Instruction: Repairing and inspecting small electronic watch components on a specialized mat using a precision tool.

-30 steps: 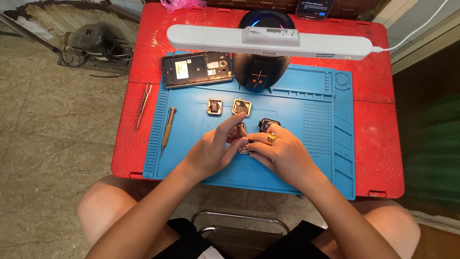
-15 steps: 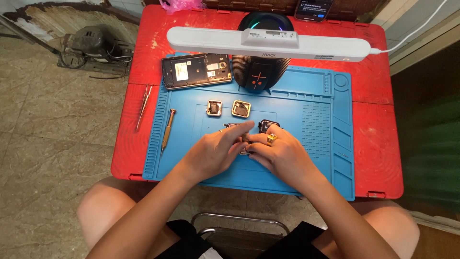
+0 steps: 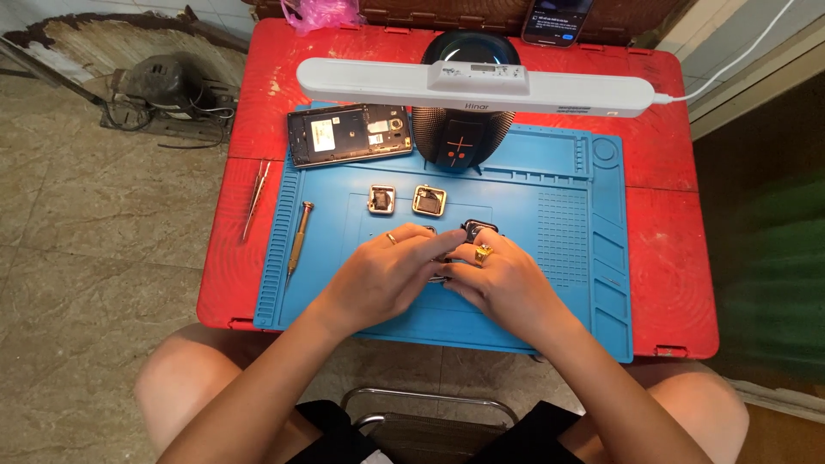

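On the blue silicone work mat (image 3: 550, 249) that covers most of the red plastic table (image 3: 662, 258), near the middle of the mat and a little toward its near edge, the left hand (image 3: 382, 279) and the right hand (image 3: 503, 283) meet with fingertips touching. Both sets of fingers are curled inward and pinched around a small dark metallic part (image 3: 440, 277), which is mostly hidden between them; its exact shape cannot be told. The right hand wears a gold ring (image 3: 483, 253), the left a thin band. Just beyond the right fingertips lies a small dark square watch case (image 3: 478, 228), partly covered. Farther toward the mat's far edge sit two small square gold-toned watch cases (image 3: 381, 199) (image 3: 429, 200), side by side and apart from the hands. At the mat's far left corner lies an opened black smartphone with its back removed (image 3: 348, 134), and beside it, at the middle of the far edge, stands a round black speaker-like base (image 3: 462, 142) carrying a long white bar lamp (image 3: 481, 86). Along the mat's left edge lies a slim wooden-handled screwdriver (image 3: 299, 236); metal tweezers (image 3: 255, 199) rest on the table just left of the mat. A second smartphone with a lit screen (image 3: 556, 19) leans at the table's far edge, and a pink plastic bag (image 3: 322, 12) lies near the far left corner.
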